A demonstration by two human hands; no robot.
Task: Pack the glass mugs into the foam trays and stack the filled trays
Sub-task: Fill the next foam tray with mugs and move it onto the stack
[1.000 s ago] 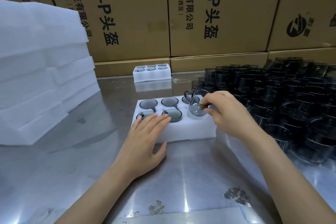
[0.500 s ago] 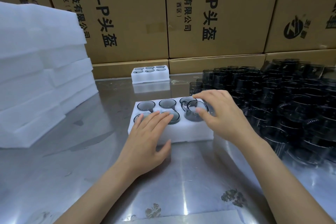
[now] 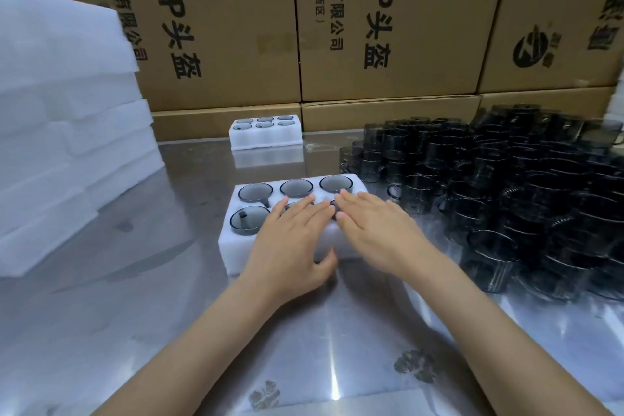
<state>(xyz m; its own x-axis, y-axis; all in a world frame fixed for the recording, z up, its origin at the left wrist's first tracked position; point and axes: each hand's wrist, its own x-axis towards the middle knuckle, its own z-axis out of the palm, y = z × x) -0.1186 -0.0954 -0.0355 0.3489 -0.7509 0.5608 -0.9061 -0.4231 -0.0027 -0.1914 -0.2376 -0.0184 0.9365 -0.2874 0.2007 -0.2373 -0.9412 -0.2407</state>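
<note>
Beyond both hands and slightly left, a filled foam tray [image 3: 266, 136] sits against the cardboard boxes [image 3: 388, 24], long axis crosswise; to the right hand's outer side crowd the loose glass mugs [image 3: 499, 199]; under the palms lies the near tray [image 3: 236, 243], pockets apparently full; the left hand [image 3: 290, 240] and right hand [image 3: 374, 230] lie flat, fingers straight, pressing its top; stacking likely means carrying it straight ahead, both hands equally near.
</note>
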